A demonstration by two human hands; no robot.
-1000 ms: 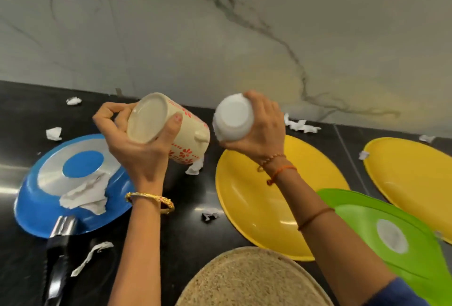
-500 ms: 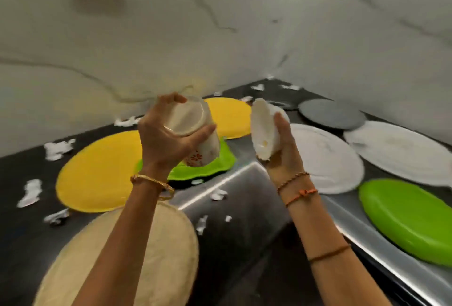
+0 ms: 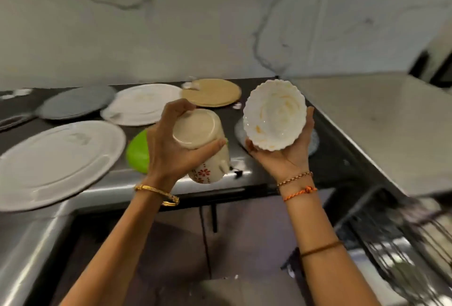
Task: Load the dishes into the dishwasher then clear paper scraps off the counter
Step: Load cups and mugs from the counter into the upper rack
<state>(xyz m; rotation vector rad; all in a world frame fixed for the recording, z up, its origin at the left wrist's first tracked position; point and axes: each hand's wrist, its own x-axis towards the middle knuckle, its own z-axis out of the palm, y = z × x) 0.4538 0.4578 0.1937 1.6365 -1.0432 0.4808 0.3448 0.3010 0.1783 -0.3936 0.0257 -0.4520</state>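
Observation:
My left hand (image 3: 171, 149) grips a cream mug with red flowers (image 3: 203, 144), held upside down with its base facing me. In my right hand (image 3: 286, 156) rests a white scalloped bowl (image 3: 275, 114) with orange smears inside, tilted so its inside faces me. Both are held in the air over the counter's front edge. The wire dishwasher rack (image 3: 411, 252) shows blurred at the lower right. A few paper scraps (image 3: 192, 84) lie at the back of the black counter (image 3: 325, 158).
Plates lie on the counter: a large white one (image 3: 56, 161) at left, a grey one (image 3: 75, 101), another white one (image 3: 144, 103), a tan one (image 3: 212, 92), a green one (image 3: 138, 151) behind my left hand. A steel surface (image 3: 381, 124) stands at right.
The view has swung right along the counter; the yellow and blue plates have left view. Both hands kept their dishes, and the bowl turned from edge-on so that its inside faces me.

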